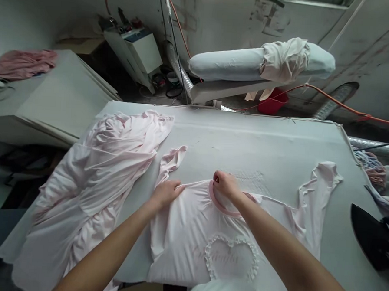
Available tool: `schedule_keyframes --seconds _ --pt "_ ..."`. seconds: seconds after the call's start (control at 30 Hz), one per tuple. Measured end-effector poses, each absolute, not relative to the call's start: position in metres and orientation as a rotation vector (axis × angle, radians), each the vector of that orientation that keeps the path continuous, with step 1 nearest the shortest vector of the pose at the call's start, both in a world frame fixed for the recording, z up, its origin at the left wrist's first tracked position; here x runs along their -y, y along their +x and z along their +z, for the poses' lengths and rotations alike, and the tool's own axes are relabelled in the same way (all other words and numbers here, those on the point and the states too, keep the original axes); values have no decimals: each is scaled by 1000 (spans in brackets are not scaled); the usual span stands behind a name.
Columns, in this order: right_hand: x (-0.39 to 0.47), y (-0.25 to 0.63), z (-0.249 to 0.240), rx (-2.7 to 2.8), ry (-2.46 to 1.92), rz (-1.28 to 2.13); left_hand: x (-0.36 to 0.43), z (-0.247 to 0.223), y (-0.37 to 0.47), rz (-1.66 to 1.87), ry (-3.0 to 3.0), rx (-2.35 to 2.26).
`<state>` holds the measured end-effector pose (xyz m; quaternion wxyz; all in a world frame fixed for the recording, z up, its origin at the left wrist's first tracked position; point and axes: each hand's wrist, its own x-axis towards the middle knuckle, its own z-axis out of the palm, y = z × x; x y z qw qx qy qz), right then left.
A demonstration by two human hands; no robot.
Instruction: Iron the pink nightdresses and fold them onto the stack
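Observation:
A pale pink long-sleeved shirt (186, 232) lies spread on the padded white table, with a pink neckband and a ruffled heart with faint lettering on its front. My left hand (166, 193) is closed on the shirt at the left shoulder seam. At the left side of the neckline, my right hand (225, 183) pinches the fabric beside the neckband. Between the two hands the shoulder edge looks stretched straight. One sleeve lies folded upward at the left; the other runs out to the right and bends up.
More pale pink garments (108, 167) are heaped on the table's left side. A dark iron (370, 237) stands at the right edge. Behind the table (234, 139) is a padded sleeve board (224, 65) with bunched cloth on it. An orange cable (340, 101) hangs across the back.

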<state>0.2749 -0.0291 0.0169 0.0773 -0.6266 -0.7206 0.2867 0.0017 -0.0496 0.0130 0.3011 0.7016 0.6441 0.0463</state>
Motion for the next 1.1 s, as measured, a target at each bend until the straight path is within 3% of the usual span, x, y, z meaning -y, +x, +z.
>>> schedule_keyframes --seconds 0.1,0.17,0.33,0.47,0.63,0.73,0.87,0.93,1.1 --pt "38 323 21 1945 -1824 810 51 22 45 379 1897 -1824" --pt "45 369 25 1700 -1753 718 57 30 93 556 1725 -1668" --pt "57 442 19 1482 -1781 785 70 30 228 58 663 -839" --pt "74 470 16 1593 -1812 974 52 14 274 231 340 -785" --pt "116 603 52 1957 -2373 1190 26 17 281 177 717 -986" --pt "134 658 63 1841 -2609 875 27 21 295 250 865 -1141" --pt "176 624 54 1502 -2577 79 38 26 306 317 1019 -1291" --pt "214 585 46 1354 -2394 -109 46 29 299 263 1217 -1322" --pt "308 517 30 932 -2515 195 72 30 276 254 2025 -1271"
